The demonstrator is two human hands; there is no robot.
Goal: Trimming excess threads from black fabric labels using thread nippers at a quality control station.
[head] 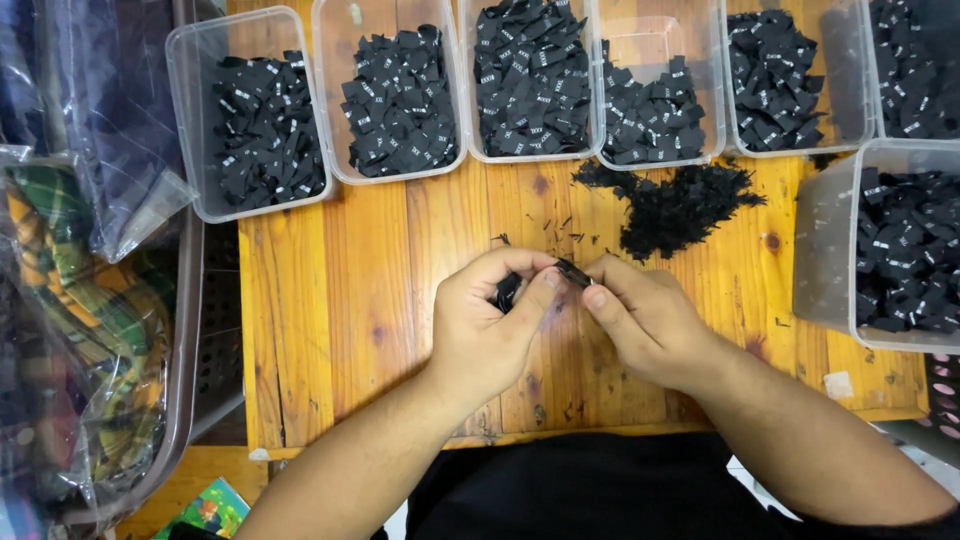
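Observation:
Over the middle of a wooden table [340, 330], my left hand [490, 325] and my right hand [645, 320] meet fingertip to fingertip. Between them they pinch a small black fabric label [573, 272]. My left hand also holds a small bunch of black labels [507, 292] against its palm. A loose heap of black thread scraps [675, 205] lies on the table just beyond my right hand.
Several clear plastic tubs [190, 120] filled with black labels line the far edge, and another tub [825, 250] stands at the right. Plastic-wrapped fabric bundles [80, 300] and a grey basket [215, 330] crowd the left side.

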